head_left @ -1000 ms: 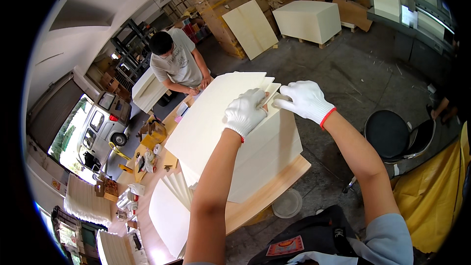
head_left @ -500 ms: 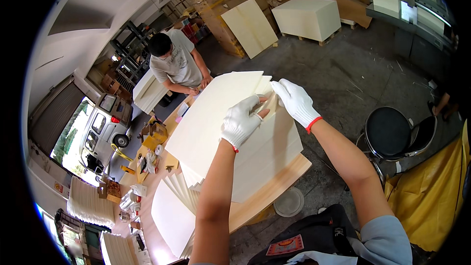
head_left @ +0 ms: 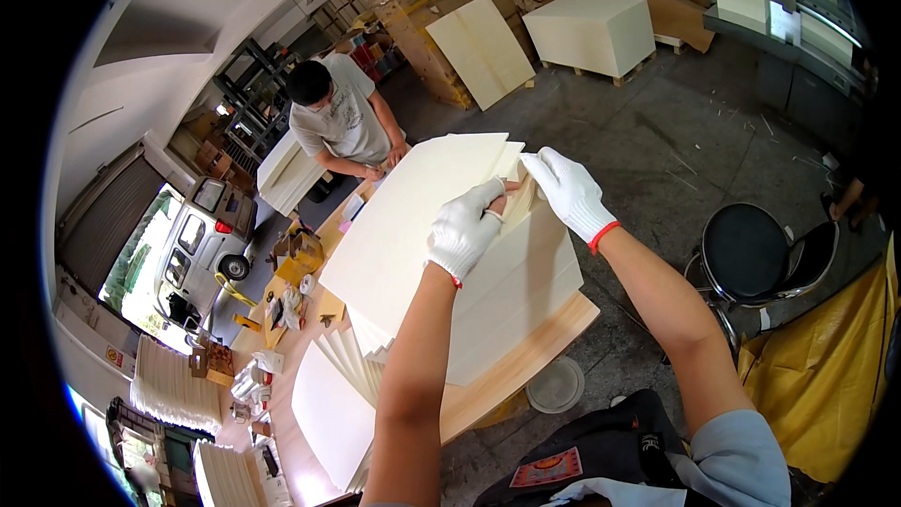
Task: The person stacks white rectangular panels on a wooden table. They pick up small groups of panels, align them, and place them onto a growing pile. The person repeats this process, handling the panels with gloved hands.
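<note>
Since half a second ago both hands slid nearer the far corner | cream sheet stack (head_left: 422, 225) lies fanned on wooden counter (head_left: 535, 352), edges exposed for counting | left hand (head_left: 465, 237) grip pinches sheet corner | right hand (head_left: 568, 190) grip presses corner flat, fingers closed

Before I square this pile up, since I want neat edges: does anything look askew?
Yes. The top sheets of the cream stack are fanned out and skewed, with corners stepping out at the far edge between the left hand and right hand.
</note>
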### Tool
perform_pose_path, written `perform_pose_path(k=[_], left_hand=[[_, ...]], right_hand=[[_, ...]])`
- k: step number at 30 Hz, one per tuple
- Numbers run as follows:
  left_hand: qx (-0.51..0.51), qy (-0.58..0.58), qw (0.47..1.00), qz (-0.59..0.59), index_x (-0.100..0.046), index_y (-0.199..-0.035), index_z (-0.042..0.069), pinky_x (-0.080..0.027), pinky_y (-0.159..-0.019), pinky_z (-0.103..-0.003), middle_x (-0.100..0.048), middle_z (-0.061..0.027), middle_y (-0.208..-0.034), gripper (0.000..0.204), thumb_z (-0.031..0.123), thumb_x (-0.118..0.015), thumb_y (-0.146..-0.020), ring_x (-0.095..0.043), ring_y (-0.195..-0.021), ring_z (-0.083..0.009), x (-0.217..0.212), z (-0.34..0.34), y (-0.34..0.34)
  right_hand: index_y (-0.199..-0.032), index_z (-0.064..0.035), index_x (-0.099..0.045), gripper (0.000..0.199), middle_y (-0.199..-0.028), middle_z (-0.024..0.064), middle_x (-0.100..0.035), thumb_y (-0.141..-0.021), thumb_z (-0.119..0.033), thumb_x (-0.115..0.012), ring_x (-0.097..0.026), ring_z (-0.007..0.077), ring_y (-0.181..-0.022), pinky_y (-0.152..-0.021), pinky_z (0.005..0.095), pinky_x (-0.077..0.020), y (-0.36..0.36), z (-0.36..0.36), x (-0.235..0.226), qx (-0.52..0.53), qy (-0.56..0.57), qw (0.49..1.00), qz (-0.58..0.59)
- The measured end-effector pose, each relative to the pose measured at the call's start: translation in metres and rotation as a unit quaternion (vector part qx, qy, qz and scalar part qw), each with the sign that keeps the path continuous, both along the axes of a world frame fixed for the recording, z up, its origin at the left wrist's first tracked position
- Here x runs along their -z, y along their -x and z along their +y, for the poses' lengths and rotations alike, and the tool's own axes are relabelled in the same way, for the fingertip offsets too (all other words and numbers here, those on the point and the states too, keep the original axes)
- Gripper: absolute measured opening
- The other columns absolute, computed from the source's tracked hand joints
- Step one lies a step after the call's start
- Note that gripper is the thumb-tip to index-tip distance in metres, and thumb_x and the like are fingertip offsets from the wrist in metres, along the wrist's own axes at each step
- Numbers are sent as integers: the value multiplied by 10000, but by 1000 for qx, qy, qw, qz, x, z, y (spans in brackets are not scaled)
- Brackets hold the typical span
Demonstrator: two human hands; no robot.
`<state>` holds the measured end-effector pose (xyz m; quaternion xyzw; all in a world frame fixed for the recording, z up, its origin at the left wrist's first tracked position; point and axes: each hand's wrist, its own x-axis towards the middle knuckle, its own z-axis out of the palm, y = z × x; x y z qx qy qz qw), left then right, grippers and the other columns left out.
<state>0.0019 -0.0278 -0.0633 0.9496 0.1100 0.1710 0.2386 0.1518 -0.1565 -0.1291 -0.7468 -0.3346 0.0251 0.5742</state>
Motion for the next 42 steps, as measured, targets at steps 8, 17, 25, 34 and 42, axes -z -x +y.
perform_pose_path(k=[8,17,25,34,42], left_hand=[[-11,10,1000,18,-731,-1295,137,-530,-711,-352,-688,-74,-822,353,176,-753,-945,-647,-700,-166,1,-3,-1],[-13,-9,1000,-13,-741,-1266,212,-556,-810,-396,-742,-161,-942,305,248,-693,-967,-727,-835,-318,4,1,0],[-26,-14,998,49,-749,-1232,193,-562,-822,-397,-750,-163,-994,303,305,-747,-950,-729,-861,-322,-5,-11,-2],[-7,-22,1000,-6,-731,-1262,195,-565,-883,-446,-750,-191,-1095,283,222,-617,-1005,-725,-981,-386,2,-3,-2],[-11,-62,998,32,-741,-1245,218,-569,-854,-420,-747,-146,-1101,333,328,-770,-932,-734,-939,-351,-5,-10,0]], right_hand=[[-986,-73,-614,558,-841,177,-645,-1076,-592,-431,-627,394,-829,-766,464,-481,-2,3,4,9,14,1000,-2],[-968,-70,-591,516,-763,123,-609,-1075,-563,-481,-602,290,-725,-726,413,-471,1,1,2,14,1,1000,-3],[-1041,-99,-628,544,-848,168,-662,-1066,-608,-437,-641,376,-832,-760,470,-483,-1,0,4,16,17,1000,8],[-960,-89,-610,514,-757,110,-616,-1059,-581,-500,-589,270,-720,-706,405,-461,5,-3,-4,15,15,999,26],[-968,-87,-609,538,-779,181,-610,-1051,-603,-480,-617,392,-760,-708,476,-456,1,1,4,26,-11,999,27]])
